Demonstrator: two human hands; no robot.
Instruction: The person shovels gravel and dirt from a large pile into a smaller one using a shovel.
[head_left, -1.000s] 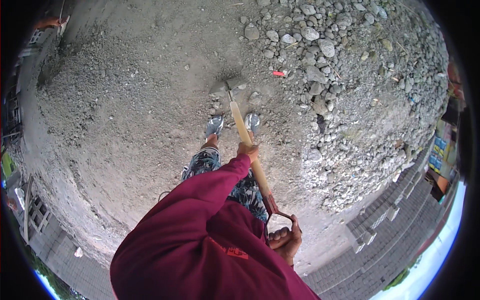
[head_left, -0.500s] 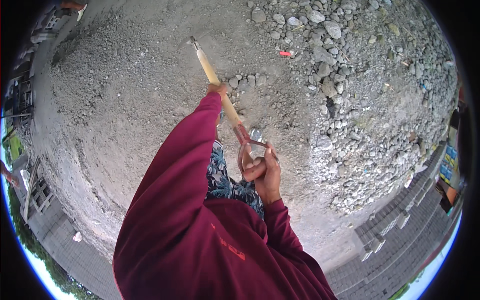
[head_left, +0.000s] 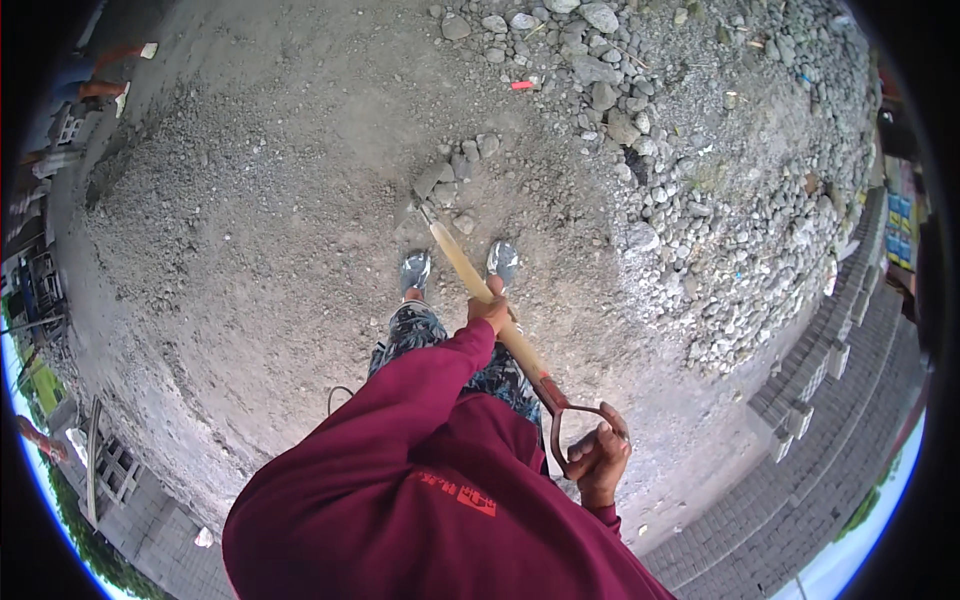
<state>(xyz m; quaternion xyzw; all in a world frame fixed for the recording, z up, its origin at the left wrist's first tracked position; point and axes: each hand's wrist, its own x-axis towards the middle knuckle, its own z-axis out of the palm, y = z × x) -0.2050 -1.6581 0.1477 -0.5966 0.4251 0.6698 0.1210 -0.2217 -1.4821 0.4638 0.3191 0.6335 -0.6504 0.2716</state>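
Observation:
I hold a shovel with a pale wooden shaft and a reddish-brown metal D-shaped handle. My left hand is wrapped round the middle of the shaft. At the near end, my right hand has its fingers curled on the D-handle. The shaft slants away to the far left, and its metal end is low over the ground beside a small cluster of grey stones. The blade blends with the grey soil, so its outline is hard to make out. My shoes stand on either side of the shaft.
Loose grey gravel and soil spread all round. A heap of larger stones lies to the right, with a small red scrap near its far left edge. Stacked grey blocks line the right. Another person's legs show at the far left.
The shovel has come back toward me, its blade end moving from open soil to beside the stone cluster. Both hands have shifted nearer and rightward with it. My shoes show more fully.

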